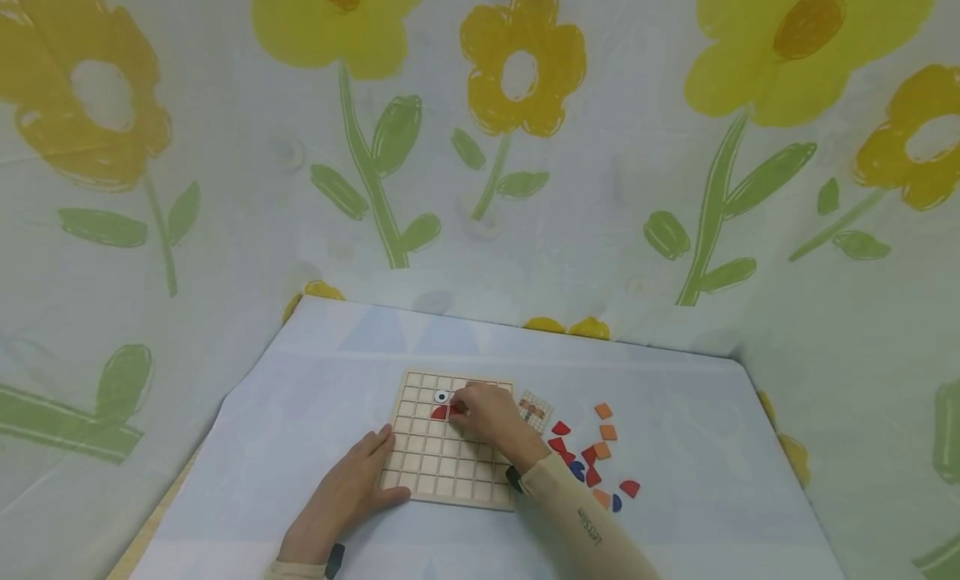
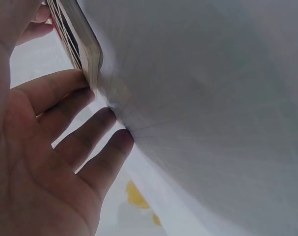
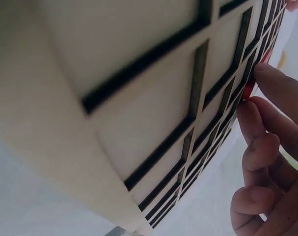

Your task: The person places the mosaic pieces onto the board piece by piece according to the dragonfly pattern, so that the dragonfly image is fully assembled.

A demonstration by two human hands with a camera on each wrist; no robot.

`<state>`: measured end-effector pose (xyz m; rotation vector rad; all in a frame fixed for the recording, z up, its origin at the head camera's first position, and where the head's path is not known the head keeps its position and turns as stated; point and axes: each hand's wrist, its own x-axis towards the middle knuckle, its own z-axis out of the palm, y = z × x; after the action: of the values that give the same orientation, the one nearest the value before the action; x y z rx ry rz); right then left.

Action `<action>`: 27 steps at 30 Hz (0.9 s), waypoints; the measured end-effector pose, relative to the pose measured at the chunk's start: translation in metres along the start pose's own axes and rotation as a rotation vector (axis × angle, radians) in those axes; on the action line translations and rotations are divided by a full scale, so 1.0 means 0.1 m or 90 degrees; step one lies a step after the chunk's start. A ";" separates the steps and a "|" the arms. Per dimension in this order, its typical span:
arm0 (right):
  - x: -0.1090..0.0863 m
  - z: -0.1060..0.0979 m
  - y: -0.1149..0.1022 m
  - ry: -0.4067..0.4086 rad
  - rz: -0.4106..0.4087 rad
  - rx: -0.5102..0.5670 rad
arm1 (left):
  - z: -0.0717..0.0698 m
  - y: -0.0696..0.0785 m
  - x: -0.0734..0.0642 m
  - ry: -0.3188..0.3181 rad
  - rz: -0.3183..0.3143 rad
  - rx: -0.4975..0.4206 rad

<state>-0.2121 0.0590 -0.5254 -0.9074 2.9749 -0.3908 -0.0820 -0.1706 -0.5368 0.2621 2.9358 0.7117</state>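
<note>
A wooden grid board point(image 1: 450, 466) lies on the table with square recesses across it. In the head view a white piece with a black dot point(image 1: 442, 396) sits in one upper square, and a red quarter-round piece point(image 1: 439, 413) in the square below it. My right hand point(image 1: 491, 415) reaches over the board's upper part. Between its thumb and index finger it pinches a red piece point(image 3: 249, 89) right at the grid; the fingers partly hide it. My left hand point(image 1: 347, 488) rests at the board's left edge, fingers extended against the side and thumb along the front corner.
Right of the board lies a small card point(image 1: 535, 408) with a grid picture. Beyond it are scattered loose pieces: several orange squares point(image 1: 608, 432), several red quarter-rounds point(image 1: 630, 488) and blue pieces point(image 1: 577, 470). A flowered curtain point(image 1: 570, 255) hangs behind the white-covered table point(image 1: 690, 447).
</note>
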 end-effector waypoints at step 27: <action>0.05 0.00 -0.03 -0.029 0.009 0.007 | 0.01 0.00 0.01 0.004 0.004 0.007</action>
<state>-0.2144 0.0543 -0.5246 -0.8805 2.9327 -0.3807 -0.0828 -0.1701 -0.5372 0.2711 2.9473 0.6983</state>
